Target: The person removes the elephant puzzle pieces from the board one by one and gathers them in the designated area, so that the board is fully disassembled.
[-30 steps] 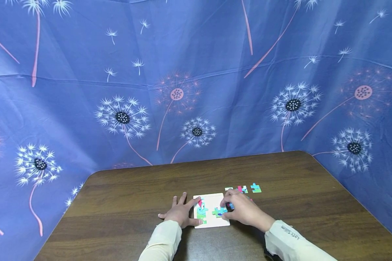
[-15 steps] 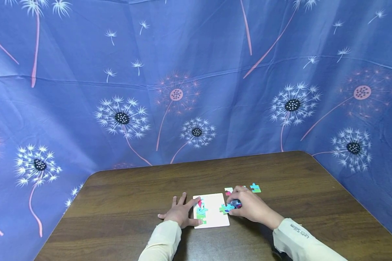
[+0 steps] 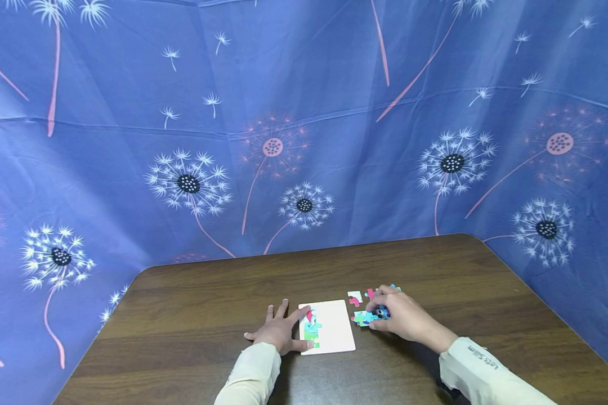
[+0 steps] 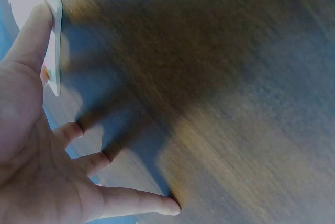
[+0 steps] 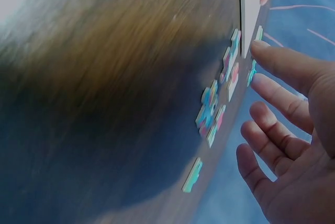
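My left hand (image 3: 278,332) lies with fingers spread at the left side of a white puzzle board (image 3: 336,326). Its index finger and thumb touch the board; the other fingers rest on the table, and the left wrist view shows the palm (image 4: 31,182). Joined puzzle pieces (image 3: 312,329), with a blue face and red hat, fill the board's left part. Just right of the board, my right hand (image 3: 405,315) pinches a green and blue puzzle piece (image 3: 362,319) between thumb and fingers. A darker blue piece (image 3: 382,313) shows under that hand, partly hidden.
Behind the right hand lie more loose pieces: a white and red one (image 3: 354,298), a red one (image 3: 369,293) and a blue one (image 3: 395,287), partly covered. The brown wooden table (image 3: 208,304) ends at a blue dandelion-print cloth (image 3: 354,169).
My right hand has moved right, carrying the green and blue puzzle piece off the board to the loose pieces. The left hand stays in place.
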The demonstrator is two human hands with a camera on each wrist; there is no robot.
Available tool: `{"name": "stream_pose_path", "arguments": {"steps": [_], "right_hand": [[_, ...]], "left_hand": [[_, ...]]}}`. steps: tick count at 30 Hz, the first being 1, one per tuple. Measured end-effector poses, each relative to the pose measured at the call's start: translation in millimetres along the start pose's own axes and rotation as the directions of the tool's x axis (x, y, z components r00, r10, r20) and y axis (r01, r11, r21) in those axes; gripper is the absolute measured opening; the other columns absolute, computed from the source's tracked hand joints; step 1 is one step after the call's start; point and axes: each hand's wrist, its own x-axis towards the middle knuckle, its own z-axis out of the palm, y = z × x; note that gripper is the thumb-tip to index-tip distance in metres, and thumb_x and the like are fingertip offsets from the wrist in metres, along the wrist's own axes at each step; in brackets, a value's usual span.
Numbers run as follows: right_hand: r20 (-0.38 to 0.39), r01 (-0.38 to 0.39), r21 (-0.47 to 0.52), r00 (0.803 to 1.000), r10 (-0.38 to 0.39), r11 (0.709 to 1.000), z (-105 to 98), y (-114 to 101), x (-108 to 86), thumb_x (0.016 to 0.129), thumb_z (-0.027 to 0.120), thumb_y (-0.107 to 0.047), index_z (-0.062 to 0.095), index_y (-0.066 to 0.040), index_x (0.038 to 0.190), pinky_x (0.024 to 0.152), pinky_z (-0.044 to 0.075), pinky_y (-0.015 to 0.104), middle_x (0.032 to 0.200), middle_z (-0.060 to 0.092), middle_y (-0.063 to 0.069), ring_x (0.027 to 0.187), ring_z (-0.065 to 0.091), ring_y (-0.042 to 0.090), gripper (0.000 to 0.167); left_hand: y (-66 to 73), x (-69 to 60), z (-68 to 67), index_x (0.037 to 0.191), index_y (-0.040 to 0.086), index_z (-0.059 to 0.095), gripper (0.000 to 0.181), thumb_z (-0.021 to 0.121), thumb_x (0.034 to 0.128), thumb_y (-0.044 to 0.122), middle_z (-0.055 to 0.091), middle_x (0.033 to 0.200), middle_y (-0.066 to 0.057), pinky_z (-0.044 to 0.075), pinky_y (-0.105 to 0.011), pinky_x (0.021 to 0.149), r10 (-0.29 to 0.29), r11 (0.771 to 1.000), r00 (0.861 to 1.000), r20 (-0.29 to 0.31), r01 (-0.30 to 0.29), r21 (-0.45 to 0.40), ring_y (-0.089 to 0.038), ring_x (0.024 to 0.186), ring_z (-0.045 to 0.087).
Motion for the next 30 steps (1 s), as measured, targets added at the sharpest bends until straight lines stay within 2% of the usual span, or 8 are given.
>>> {"name": "stream_pose_path", "arguments": {"steps": [7, 14, 20, 30], "right_hand": [[0.027, -0.049, -0.018, 0.998, 0.05, 0.999, -6, 7, -4.7, 0.078, 0.089, -0.021, 0.076, -0.018, 0.097, 0.074, 0.049, 0.035, 0.096, 0.058, -0.007, 0.088, 0.055, 0.013, 0.023], [0.012, -0.053, -0.039, 0.999, 0.053, 0.998, -13, 16, -10.1, 0.076, 0.09, -0.021, 0.076, -0.018, 0.095, 0.079, 0.053, 0.044, 0.098, 0.059, -0.006, 0.094, 0.061, 0.022, 0.024], [0.014, -0.08, -0.041, 0.997, 0.08, 0.996, -21, 24, -13.6, 0.077, 0.09, -0.02, 0.076, -0.017, 0.096, 0.078, 0.052, 0.042, 0.097, 0.059, -0.008, 0.092, 0.06, 0.019, 0.024], [0.031, -0.15, -0.029, 0.988, 0.151, 0.988, -30, 39, -17.6, 0.079, 0.089, -0.019, 0.076, -0.013, 0.099, 0.079, 0.053, 0.047, 0.098, 0.061, -0.004, 0.094, 0.061, 0.023, 0.025]], "left_hand": [[-0.6, -1.4, -0.6, 0.152, 0.04, 0.042, 0.078, 0.08, 0.0848, 0.048, 0.027, 0.165, -0.008, 0.024, -0.092, 0.087, 0.003, 1.0, 1.0, 0.001, -0.003, -0.004, -0.042, 0.152, 0.018], [2.5, -3.5, -3.1, 0.153, 0.039, 0.042, 0.077, 0.079, 0.0853, 0.048, 0.027, 0.165, -0.008, 0.025, -0.091, 0.088, -0.006, 1.0, 1.0, 0.009, 0.006, 0.001, -0.042, 0.152, 0.018], [5.8, -7.8, -8.0, 0.153, 0.037, 0.043, 0.077, 0.079, 0.0858, 0.047, 0.028, 0.165, -0.008, 0.025, -0.091, 0.089, -0.007, 1.0, 1.0, 0.013, 0.007, 0.001, -0.042, 0.152, 0.019], [5.8, -7.5, -7.2, 0.152, 0.038, 0.043, 0.076, 0.079, 0.0863, 0.047, 0.028, 0.164, -0.008, 0.026, -0.091, 0.088, -0.006, 1.0, 1.0, 0.007, 0.006, 0.017, -0.041, 0.152, 0.02]]}}
